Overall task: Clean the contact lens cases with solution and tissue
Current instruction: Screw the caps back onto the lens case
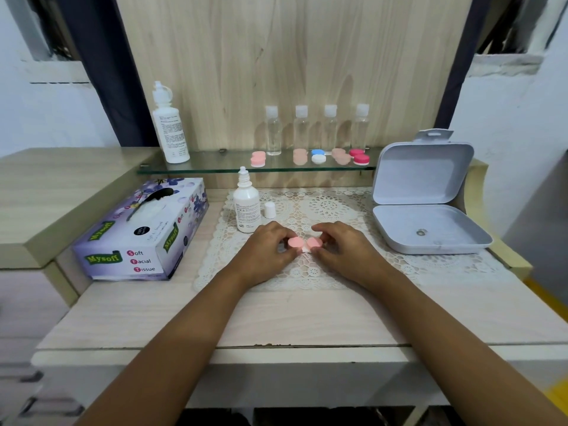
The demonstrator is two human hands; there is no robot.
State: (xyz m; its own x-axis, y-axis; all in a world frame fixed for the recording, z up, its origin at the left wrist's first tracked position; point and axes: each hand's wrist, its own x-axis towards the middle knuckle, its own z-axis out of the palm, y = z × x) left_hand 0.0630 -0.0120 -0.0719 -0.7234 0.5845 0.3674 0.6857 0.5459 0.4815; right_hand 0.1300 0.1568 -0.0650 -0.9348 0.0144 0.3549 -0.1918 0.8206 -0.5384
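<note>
While both sit over the lace mat, I see left hand and right hand each pinching one end of the pink lens case. Solution bottle stands nearby.

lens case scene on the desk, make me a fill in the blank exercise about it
1. The left hand and the right hand hold a ____ lens case over the lace mat.
2. The tissue box lies to the ____ of the lace mat.
3. The grey box stands ____, not closed.
4. ____ clear bottles stand on the glass shelf.

Missing words: pink, left, open, four.
</note>
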